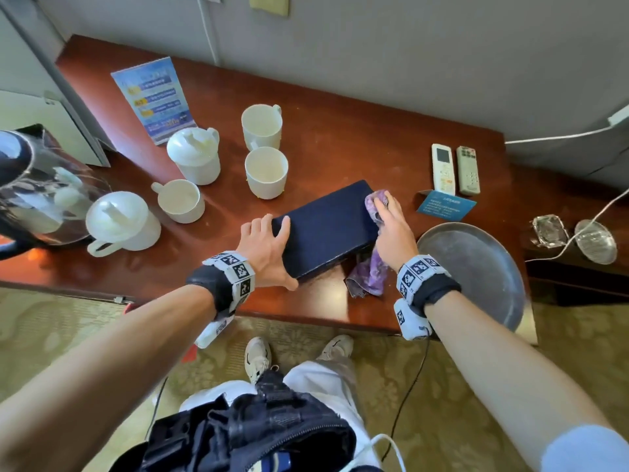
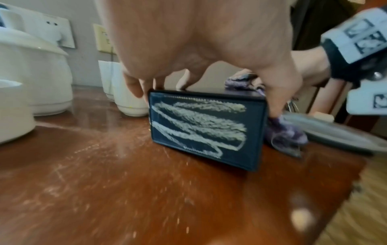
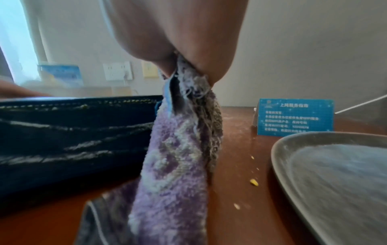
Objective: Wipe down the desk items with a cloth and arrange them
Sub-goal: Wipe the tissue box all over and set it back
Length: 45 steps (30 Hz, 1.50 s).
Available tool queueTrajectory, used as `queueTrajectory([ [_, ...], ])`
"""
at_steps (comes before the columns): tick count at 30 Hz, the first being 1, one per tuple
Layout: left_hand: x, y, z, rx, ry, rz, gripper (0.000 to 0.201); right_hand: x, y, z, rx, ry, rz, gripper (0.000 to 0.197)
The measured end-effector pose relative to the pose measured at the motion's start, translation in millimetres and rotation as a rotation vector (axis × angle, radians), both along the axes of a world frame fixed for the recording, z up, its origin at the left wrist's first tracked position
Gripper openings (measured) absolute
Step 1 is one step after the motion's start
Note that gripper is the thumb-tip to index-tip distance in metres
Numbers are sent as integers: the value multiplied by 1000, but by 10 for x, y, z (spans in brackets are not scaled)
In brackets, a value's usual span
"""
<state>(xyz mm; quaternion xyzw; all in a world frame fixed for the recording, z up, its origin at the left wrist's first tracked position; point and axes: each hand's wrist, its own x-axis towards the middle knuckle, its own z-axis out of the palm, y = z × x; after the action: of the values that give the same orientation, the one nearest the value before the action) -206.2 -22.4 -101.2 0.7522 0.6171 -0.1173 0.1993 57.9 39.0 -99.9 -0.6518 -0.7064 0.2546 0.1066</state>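
Box (image 1: 326, 226) lies on the counter (image 1: 340, 148) under both sets of fingers: left hand (image 1: 269, 247) clamps one end, fingers spread on top, thumb on the side; right hand (image 1: 394, 229) holds the cloth (image 1: 372, 274) bunched in closed fingers on the other; recommend bracing firmly and wiping the streaked faces (image 2: 199, 126) below the fingers.

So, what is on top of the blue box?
The left hand holds the blue box at its left end; the right hand presses the purple cloth on the right end. The top beneath them is hidden.
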Motion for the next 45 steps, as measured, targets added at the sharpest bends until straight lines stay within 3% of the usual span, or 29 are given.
queueTrajectory([
  [5,-246,223,162,-307,-200,131,140,-138,6,229,213,103,98,67],
  [8,-384,341,189,-425,-362,235,136,-338,-64,250,236,136,226,71],
  [11,-455,383,238,-450,-590,363,130,-511,-26,251,287,167,225,71],
  [15,-514,354,337,-352,-863,437,104,-661,134,255,320,191,188,63],
  [19,-578,298,331,-327,-1039,578,62,-930,188,239,327,204,152,63],
  [22,-607,288,366,-323,-1062,652,46,-1208,-18,189,373,215,267,63],
  [28,-577,330,463,-399,-1033,596,54,-1229,-110,161,353,240,313,61],
  [32,-510,381,440,-388,-1022,606,39,-1223,-37,242,290,217,312,60],
  [38,-454,400,479,-322,-1038,644,38,-1036,-88,168,359,94,439,57],
  [42,-462,437,456,-322,-1057,705,30,-445,311,174,307,-9,258,63],
  [45,-453,457,492,-337,-1063,709,36,-151,553,192,294,-49,125,59],
])
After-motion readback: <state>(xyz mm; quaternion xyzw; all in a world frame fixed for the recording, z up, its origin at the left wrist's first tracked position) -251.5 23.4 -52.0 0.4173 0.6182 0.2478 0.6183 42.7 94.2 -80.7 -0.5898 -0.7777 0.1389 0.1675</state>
